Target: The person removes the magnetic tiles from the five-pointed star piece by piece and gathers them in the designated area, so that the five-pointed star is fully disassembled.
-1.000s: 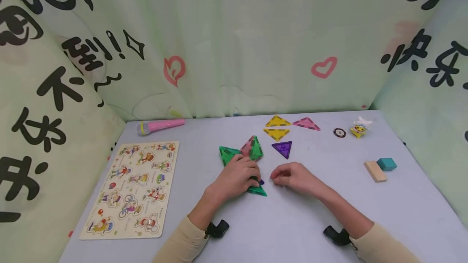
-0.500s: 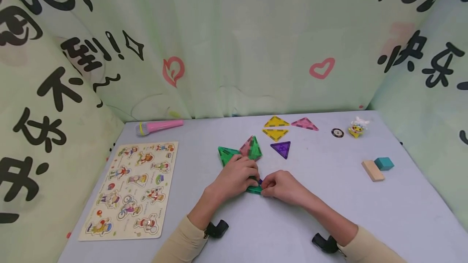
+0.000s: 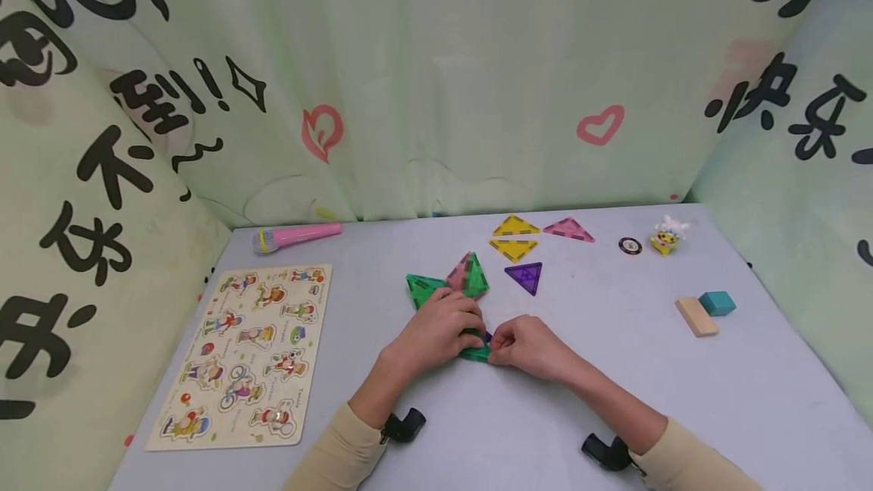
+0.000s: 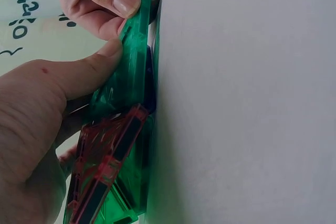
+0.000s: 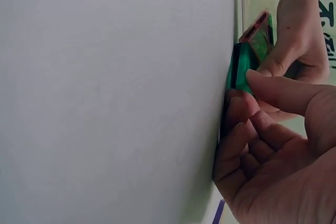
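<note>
- Head view: my left hand (image 3: 439, 332) and right hand (image 3: 528, 345) both pinch a green triangle tile (image 3: 475, 353) mid-bench, over a purple tile (image 3: 487, 338).
- Joined, I judge: green and pink tiles (image 3: 470, 277) just beyond.
- Loose: yellow tiles (image 3: 515, 237), far right.

Both forearms reached in from the near edge of the desk and met at its middle. The left hand (image 3: 439, 328) lay palm down with fingers curled, while the right hand (image 3: 528, 345) pinched with thumb and fingertips, its knuckles touching the left
</note>
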Demonstrator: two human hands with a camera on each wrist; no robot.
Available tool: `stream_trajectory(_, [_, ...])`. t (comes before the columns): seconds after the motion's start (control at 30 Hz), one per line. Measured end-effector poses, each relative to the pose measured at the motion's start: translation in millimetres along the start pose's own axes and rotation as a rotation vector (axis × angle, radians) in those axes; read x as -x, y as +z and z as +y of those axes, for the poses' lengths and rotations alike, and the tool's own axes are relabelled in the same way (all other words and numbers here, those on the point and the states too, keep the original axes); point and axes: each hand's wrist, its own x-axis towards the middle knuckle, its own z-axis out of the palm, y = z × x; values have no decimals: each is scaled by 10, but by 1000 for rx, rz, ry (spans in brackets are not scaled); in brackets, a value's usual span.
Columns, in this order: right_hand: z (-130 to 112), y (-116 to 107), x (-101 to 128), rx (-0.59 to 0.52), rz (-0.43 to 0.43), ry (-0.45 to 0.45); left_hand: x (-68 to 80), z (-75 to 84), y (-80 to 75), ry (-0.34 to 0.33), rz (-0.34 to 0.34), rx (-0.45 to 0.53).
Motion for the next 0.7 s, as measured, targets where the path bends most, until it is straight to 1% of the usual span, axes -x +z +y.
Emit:
stream_trajectory(0.1, [12, -21, 4, -12, -12, -7, -1, -4, -8, 4, -1, -11])
stream_trajectory(0.33, [31, -40, 17, -32, -26, -23, -2, -7, -24, -5, -29, 0])
stream_trajectory(0.7, [80, -76, 21, -44, -54, -6, 24, -44, -37, 4, -56, 31])
